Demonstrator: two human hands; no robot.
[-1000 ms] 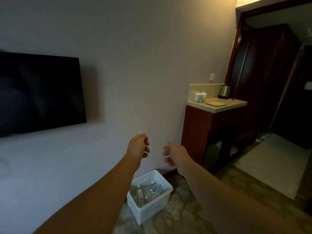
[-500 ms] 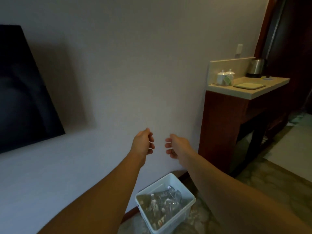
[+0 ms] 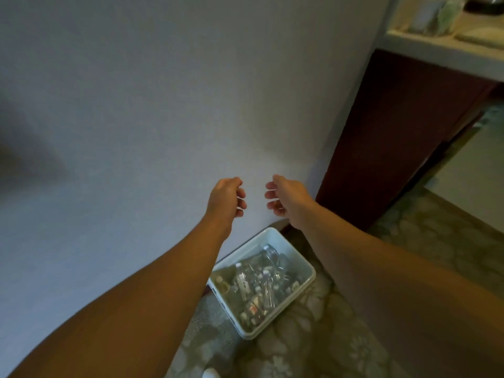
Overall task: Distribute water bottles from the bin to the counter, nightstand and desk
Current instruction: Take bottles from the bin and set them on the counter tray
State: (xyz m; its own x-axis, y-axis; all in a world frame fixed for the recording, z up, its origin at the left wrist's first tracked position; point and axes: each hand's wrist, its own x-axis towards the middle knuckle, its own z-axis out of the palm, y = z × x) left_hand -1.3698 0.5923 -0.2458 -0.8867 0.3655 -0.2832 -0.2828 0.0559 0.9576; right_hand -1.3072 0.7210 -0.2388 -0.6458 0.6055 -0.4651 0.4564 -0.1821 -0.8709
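Observation:
A white plastic bin (image 3: 306, 287) stands on the floor against the wall, holding several clear water bottles (image 3: 263, 282) lying jumbled inside. Both my arms reach forward above it. My left hand (image 3: 226, 196) hangs above the bin's far left, fingers loosely curled and empty. My right hand (image 3: 286, 196) is beside it, a short gap apart, fingers also loosely curled around nothing. The counter (image 3: 441, 54), pale-topped on a dark wooden cabinet, is at the upper right.
A plain pale wall (image 3: 163, 105) fills most of the view. On the counter stand jars (image 3: 436, 15) and a flat tray (image 3: 482, 35). The dark cabinet side (image 3: 395, 137) drops to a patterned carpet (image 3: 313, 345). A paler floor (image 3: 474, 186) lies at far right.
The view has tilted down and come closer to the bin, which now lies lower centre and larger. The television has left the view. Both hands stay empty and held side by side.

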